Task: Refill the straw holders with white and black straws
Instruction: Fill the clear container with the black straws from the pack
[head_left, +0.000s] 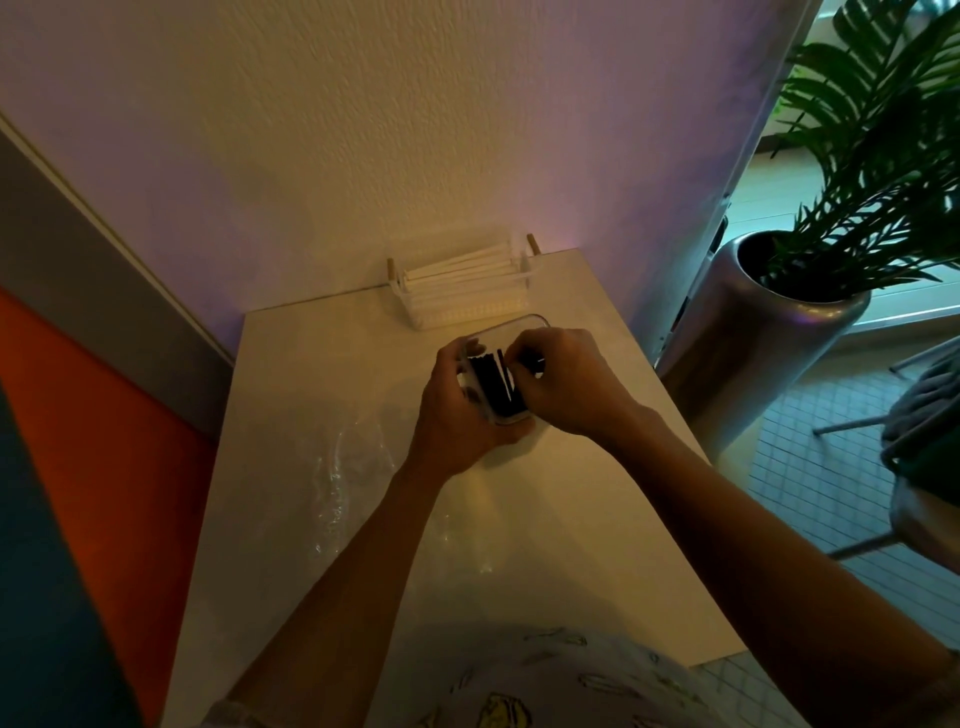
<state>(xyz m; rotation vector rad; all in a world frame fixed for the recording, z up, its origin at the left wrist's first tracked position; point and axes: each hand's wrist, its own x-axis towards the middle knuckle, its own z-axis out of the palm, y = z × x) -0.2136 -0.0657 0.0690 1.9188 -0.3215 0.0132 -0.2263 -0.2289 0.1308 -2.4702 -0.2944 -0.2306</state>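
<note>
On the white table (597, 493), my left hand (457, 415) gripped the clear straw holder (524, 325); my right hand (566, 384) pinched black straws (496, 384) inside it. Tilting could spill them toward the white-straw basket (462, 291)

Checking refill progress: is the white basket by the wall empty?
No. The white basket holds a stack of white straws lying lengthwise, reaching its rim.

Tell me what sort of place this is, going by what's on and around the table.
Probably a café or similar self-service spot, though that is a guess. A white basket of white straws sits by the wall, a clear holder takes black straws, and a potted palm stands on tiled floor.
</note>
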